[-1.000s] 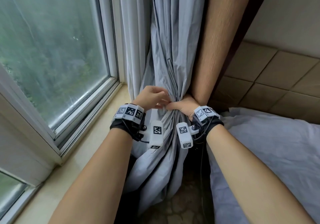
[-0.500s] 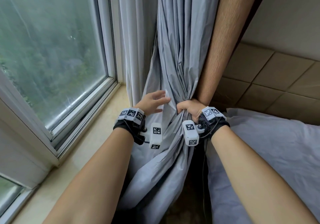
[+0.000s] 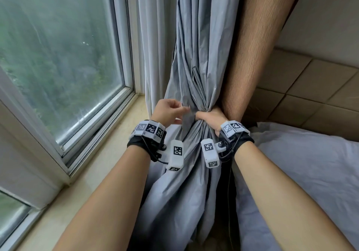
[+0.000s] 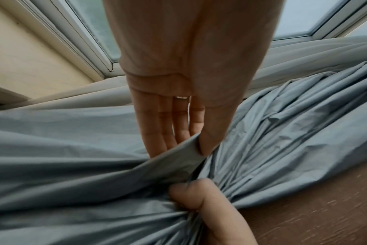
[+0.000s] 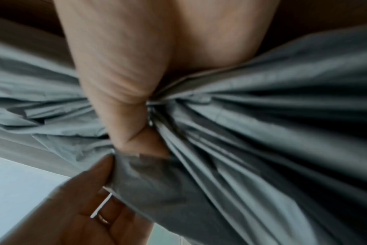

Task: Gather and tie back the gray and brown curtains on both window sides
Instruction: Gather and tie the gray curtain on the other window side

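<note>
The gray curtain (image 3: 196, 56) hangs beside the window, bunched into a narrow waist at mid-height. Right of it hangs the brown curtain (image 3: 252, 46), pressed against the gray one. My right hand (image 3: 208, 117) grips the gathered gray folds (image 5: 241, 116) in a fist at the waist, with the brown curtain (image 4: 325, 207) behind it. My left hand (image 3: 171, 111) pinches a loose edge fold of the gray curtain (image 4: 174, 157) between thumb and fingers, just left of the right fist. No tie-back is visible.
A sheer pale curtain (image 3: 153, 37) hangs between the gray curtain and the window (image 3: 58, 46). A beige sill (image 3: 97, 163) runs along the left. A gray-covered bed (image 3: 301, 182) lies at the right, under a tiled wall (image 3: 310, 87).
My left hand let go of the waist, opened, and now pinches a loose fold of the gray curtain. The right fist kept its grip. The view shifted slightly upward.
</note>
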